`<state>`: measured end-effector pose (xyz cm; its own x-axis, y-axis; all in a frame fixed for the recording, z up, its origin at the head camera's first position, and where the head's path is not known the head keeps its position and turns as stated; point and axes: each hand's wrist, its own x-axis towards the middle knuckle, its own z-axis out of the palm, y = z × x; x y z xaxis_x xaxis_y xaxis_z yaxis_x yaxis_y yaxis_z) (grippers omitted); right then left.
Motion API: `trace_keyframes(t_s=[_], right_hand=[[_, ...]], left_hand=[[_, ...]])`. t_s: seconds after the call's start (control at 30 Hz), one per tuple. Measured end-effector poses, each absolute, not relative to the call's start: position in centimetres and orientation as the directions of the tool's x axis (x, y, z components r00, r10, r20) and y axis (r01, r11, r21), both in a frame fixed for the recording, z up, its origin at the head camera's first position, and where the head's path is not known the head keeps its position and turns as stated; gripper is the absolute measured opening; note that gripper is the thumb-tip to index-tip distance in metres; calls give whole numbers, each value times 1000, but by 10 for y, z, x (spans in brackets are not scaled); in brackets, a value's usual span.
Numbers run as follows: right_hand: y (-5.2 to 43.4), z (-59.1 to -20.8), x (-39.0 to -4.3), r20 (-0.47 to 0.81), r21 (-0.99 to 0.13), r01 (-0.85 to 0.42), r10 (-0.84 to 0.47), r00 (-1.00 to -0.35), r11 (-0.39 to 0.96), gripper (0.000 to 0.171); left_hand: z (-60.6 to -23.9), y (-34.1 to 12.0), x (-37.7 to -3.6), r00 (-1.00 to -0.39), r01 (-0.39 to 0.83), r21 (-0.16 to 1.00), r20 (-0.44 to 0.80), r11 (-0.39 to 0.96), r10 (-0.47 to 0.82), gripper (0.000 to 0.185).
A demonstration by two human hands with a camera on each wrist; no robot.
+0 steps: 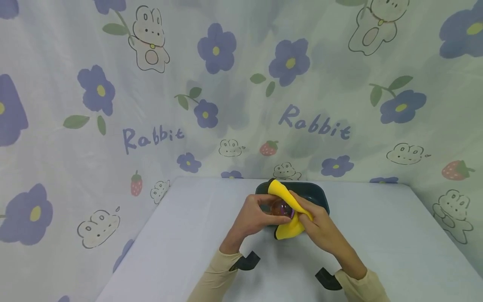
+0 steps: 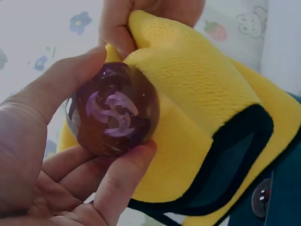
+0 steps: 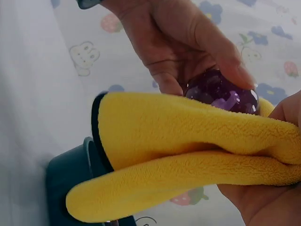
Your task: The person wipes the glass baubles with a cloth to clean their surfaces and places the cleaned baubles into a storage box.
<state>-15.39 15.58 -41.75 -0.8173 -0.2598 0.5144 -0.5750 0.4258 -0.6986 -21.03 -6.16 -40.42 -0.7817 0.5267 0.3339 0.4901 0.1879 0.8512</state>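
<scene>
My left hand [image 1: 253, 215] grips a clear purple glass-like ball [image 2: 115, 109] between thumb and fingers. A pale purple swirl shape shows inside the ball. My right hand [image 1: 318, 222] pinches a yellow cloth [image 1: 290, 228] with a dark edge. The cloth lies against the ball's far side in the left wrist view and hangs down in folds. In the right wrist view the cloth [image 3: 155, 136] hides the lower part of the ball [image 3: 221, 92]. Both hands are above the near part of a dark teal basin.
The dark teal basin [image 1: 323, 197] stands at the back of the white table [image 1: 181, 243]. Inside it a small round dark thing [image 2: 262, 197] shows in the left wrist view. A patterned curtain [image 1: 241, 84] hangs behind the table. Black bands [image 1: 247, 261] sit at the wrists.
</scene>
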Motion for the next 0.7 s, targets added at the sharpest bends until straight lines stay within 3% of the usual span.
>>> trace_keyframes(t_s=[0.3, 0.5, 0.7], right_hand=[[156, -417, -152, 465, -775, -523, -241, -852, 354, 53], [152, -416, -148, 438, -794, -488, -214, -873, 364, 54], [148, -413, -144, 426, -789, -471, -201, -882, 395, 54]], left_hand=[[-402, -62, -208, -785, 454, 889, 368, 59, 499, 43], [-404, -61, -210, -778, 494, 869, 436, 14, 452, 40], [-406, -60, -212, -811, 480, 877, 438, 12, 388, 35]])
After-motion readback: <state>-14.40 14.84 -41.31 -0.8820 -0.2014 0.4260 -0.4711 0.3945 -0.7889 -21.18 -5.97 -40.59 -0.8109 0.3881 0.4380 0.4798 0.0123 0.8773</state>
